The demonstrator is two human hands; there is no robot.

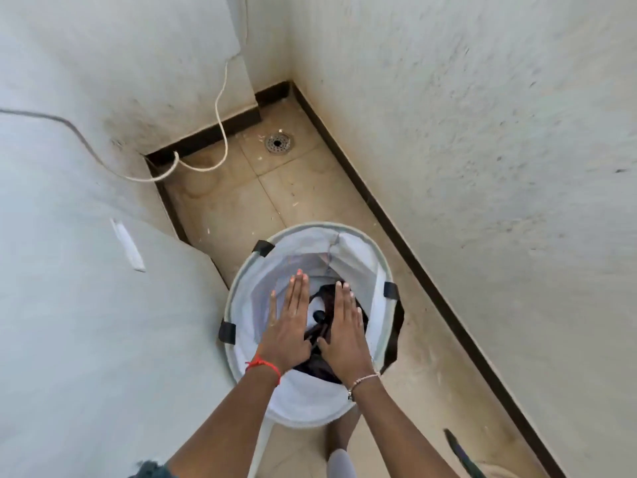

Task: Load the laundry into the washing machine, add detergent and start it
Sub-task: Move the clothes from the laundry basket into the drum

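A round white fabric laundry basket [358, 257] with black handle tabs stands on the tiled floor. Dark and white clothes [322, 305] lie at its bottom. My left hand [287, 324] is flat, palm down, fingers straight, over the basket's left inside. My right hand [346, 326] is flat beside it, above the dark clothes. Neither hand holds anything. The washing machine is not in sight.
White walls close in on the left and right. A floor drain [277, 143] sits in the far corner. A white cord [220, 132] hangs down the left wall onto the tiles. A dark object [460, 450] pokes in at the bottom right.
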